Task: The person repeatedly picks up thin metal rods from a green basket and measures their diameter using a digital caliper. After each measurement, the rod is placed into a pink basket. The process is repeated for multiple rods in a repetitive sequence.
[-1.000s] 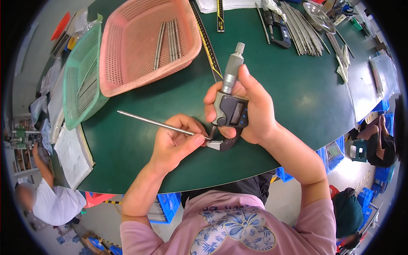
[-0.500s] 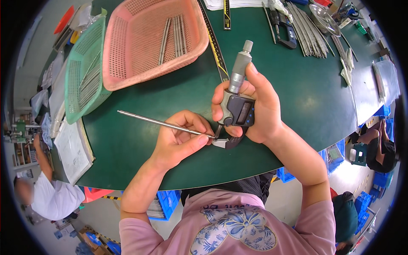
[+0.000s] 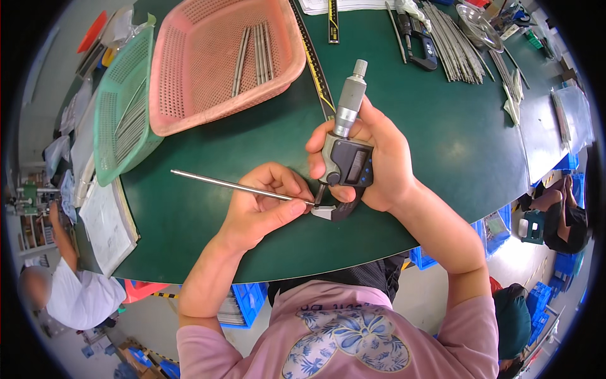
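Pinched between the thumb and fingers of my left hand (image 3: 268,205) is a slim metal rod (image 3: 218,182), its free end pointing to the far left. The rod's other end sits at the measuring gap of a digital micrometer (image 3: 348,158). My right hand (image 3: 385,158) is wrapped round the micrometer's dark body, the silver thimble tilted up and away from me. Whether the jaws touch the rod's end is too small to tell.
A pink basket (image 3: 170,117) with several rods stands at the far left, beside a green basket (image 3: 104,161) holding more. Far right are a bundle of rods (image 3: 456,47), a second micrometer (image 3: 424,50) and a metal bowl (image 3: 470,19). A document folder (image 3: 108,221) lies left; a co-worker (image 3: 82,284) sits beyond.
The micrometer and the rod have shifted slightly left in the picture, with the baskets shifting a little too. Both hands keep their holds.
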Available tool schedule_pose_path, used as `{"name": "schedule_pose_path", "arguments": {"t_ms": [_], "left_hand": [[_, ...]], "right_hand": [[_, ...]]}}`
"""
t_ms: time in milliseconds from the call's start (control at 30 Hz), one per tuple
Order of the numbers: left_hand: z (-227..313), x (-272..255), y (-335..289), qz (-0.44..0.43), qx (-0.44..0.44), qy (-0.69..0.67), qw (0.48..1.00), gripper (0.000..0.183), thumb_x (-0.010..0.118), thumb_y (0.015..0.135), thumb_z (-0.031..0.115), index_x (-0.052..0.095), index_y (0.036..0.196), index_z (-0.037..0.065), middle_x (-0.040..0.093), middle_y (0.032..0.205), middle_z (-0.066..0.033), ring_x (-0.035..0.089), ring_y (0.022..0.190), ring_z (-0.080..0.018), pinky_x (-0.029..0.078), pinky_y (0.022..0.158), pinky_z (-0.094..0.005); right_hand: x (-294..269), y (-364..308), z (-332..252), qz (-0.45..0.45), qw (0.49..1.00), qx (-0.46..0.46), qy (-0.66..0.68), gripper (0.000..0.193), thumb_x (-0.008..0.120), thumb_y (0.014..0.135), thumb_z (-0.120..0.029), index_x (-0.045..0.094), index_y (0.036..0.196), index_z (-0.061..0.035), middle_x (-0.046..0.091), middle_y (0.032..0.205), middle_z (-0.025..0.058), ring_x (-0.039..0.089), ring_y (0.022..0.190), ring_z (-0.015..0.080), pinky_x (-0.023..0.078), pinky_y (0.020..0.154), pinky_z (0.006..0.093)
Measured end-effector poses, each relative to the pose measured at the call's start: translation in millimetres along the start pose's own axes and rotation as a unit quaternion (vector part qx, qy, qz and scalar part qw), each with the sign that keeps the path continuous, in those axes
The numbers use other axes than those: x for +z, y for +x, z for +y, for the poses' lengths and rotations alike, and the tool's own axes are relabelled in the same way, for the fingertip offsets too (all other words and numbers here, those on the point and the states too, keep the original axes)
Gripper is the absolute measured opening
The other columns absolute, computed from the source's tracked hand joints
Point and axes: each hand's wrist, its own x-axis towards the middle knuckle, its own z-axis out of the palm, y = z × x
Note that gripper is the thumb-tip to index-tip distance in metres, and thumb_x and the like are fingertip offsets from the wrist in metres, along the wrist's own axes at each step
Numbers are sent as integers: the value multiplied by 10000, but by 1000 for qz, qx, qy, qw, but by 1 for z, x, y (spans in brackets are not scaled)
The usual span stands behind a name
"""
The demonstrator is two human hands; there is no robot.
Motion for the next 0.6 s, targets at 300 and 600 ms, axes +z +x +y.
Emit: {"name": "schedule_pose_path", "arguments": {"t_ms": [300, 600], "left_hand": [[1, -3, 1, -48, 4, -15, 999, 199, 610, 750, -42, 467, 868, 31, 565, 895, -96, 556, 824, -135, 458, 730, -265], [0, -3, 2, -63, -3, -15, 998, 177, 600, 753, -42, 476, 856, 33, 550, 905, -90, 546, 831, -137, 448, 748, -272]], "right_hand": [[-1, -1, 1, -16, 1000, 12, 13, 672, 275, 819, -608, 546, 823, 7, 582, 654, 114, 437, 389, 145, 358, 375, 235], [-3, -3, 1, -25, 1000, 12, 5, 667, 288, 815, -618, 546, 820, -3, 582, 659, 112, 416, 382, 144, 350, 382, 241]]}}
